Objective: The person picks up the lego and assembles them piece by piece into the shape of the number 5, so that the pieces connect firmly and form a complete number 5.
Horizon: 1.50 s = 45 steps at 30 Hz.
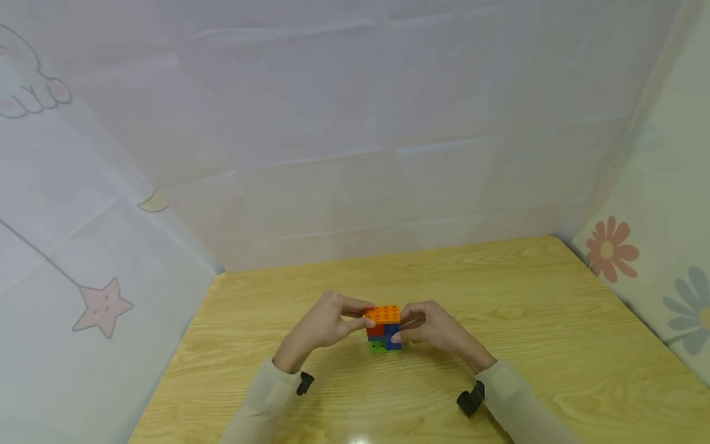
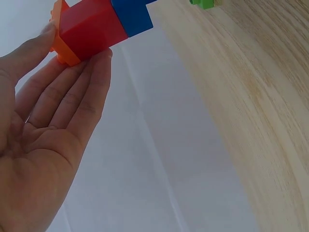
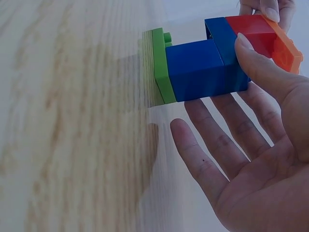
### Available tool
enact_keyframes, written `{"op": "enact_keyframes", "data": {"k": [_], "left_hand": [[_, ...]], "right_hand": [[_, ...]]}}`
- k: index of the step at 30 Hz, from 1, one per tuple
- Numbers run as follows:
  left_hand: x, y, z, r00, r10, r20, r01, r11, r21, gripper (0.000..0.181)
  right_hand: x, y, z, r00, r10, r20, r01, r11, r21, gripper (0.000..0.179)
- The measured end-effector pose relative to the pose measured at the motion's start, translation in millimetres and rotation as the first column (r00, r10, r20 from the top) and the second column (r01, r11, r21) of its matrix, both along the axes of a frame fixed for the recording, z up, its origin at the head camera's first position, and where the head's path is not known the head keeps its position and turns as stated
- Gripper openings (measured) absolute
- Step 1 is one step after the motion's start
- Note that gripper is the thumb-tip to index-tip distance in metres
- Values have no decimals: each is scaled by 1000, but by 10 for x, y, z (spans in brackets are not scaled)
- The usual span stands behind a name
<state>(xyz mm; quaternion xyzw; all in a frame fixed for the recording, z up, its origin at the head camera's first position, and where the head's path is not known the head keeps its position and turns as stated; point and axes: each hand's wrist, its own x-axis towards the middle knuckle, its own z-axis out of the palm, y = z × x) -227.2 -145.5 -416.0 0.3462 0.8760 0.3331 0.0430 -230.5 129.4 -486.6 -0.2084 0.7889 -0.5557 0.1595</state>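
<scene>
A small stack of toy building bricks stands on the table between the hands. On top lies an orange studded plate [image 1: 386, 314], over a red brick [image 2: 91, 26]. Below these are a blue layer [image 3: 227, 53] and a blue brick [image 3: 195, 70], on a green base plate [image 3: 162, 67]. My left hand [image 1: 324, 324] pinches the orange plate from the left, thumb on the near side, fingertips reaching the red brick. From the right, my right hand [image 1: 435, 332] holds the blue part, its thumb in front and fingers behind; the ring and little fingers extend loosely.
The wooden table [image 1: 249, 314] spreads around the stack. A pale cloth backdrop [image 1: 355, 154] rises behind it, with printed side panels left and right. Black wrist devices sit at both cuffs.
</scene>
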Motion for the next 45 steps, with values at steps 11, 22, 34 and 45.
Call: {"op": "enact_keyframes", "data": {"k": [11, 22, 34, 45], "left_hand": [[-1, 1, -14, 1000, 8, -3, -8, 1000, 4, 38], [17, 9, -31, 999, 37, 10, -37, 999, 21, 37], [-14, -24, -127, 995, 61, 78, -68, 994, 89, 36], [-92, -88, -359, 955, 32, 294, -127, 943, 306, 38]], "right_hand": [[-12, 11, -5, 1000, 14, 0, -14, 1000, -10, 27], [3, 13, 42, 999, 36, 19, -35, 999, -39, 27], [0, 16, 15, 999, 26, 20, -26, 1000, -16, 25], [3, 18, 5, 1000, 5, 6, -5, 1000, -2, 28]]}}
